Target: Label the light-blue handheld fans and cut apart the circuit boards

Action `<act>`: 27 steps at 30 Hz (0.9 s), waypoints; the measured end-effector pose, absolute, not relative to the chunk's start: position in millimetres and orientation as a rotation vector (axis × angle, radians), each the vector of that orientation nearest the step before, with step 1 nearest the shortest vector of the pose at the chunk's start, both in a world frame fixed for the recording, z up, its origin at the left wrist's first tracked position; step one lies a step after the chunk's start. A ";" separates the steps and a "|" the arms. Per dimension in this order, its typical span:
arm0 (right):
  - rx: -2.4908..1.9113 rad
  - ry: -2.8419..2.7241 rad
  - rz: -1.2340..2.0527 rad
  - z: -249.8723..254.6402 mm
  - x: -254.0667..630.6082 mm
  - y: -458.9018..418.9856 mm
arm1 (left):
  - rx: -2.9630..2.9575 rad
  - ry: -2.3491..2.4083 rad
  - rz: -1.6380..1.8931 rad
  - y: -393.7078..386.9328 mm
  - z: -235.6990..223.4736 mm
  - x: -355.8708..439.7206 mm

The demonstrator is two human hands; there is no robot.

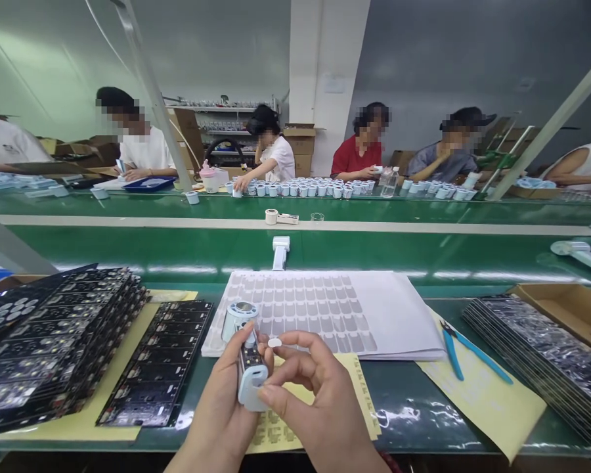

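Note:
My left hand [221, 410] is wrapped round a small pale blue handheld device [249, 355] with a round head and a dark panel on its handle. My right hand [310, 387] steadies the device's lower end with the thumb and holds a small white sticker [274, 342] on a fingertip just above the dark panel. Behind both hands lies a white sheet of grey stickers [320, 312], partly peeled. A yellow backing sheet [347, 374] lies under my hands.
Stacks of black circuit board panels [54, 341] sit at left, more [546, 355] at right beside a cardboard box [566, 305]. Blue-handled pliers [456, 348] lie on yellow paper. A green conveyor belt [374, 253] runs across; several people sit beyond it with rows of blue parts [305, 189].

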State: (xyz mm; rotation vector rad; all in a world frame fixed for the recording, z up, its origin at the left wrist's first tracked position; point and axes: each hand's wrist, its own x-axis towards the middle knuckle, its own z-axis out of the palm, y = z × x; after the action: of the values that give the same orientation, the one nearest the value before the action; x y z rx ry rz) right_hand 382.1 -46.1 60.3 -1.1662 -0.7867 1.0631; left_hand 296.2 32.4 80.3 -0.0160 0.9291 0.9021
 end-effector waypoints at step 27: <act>-1.330 -0.968 0.750 57.7 359.9 -47.5 | -0.152 0.870 0.947 21.8 86.5 294.7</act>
State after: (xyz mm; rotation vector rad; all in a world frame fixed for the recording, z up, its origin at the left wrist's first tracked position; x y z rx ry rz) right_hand 359.9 -47.5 57.7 -1.3301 -0.9678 0.7500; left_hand 294.7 21.8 86.5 -0.1515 0.8697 0.9469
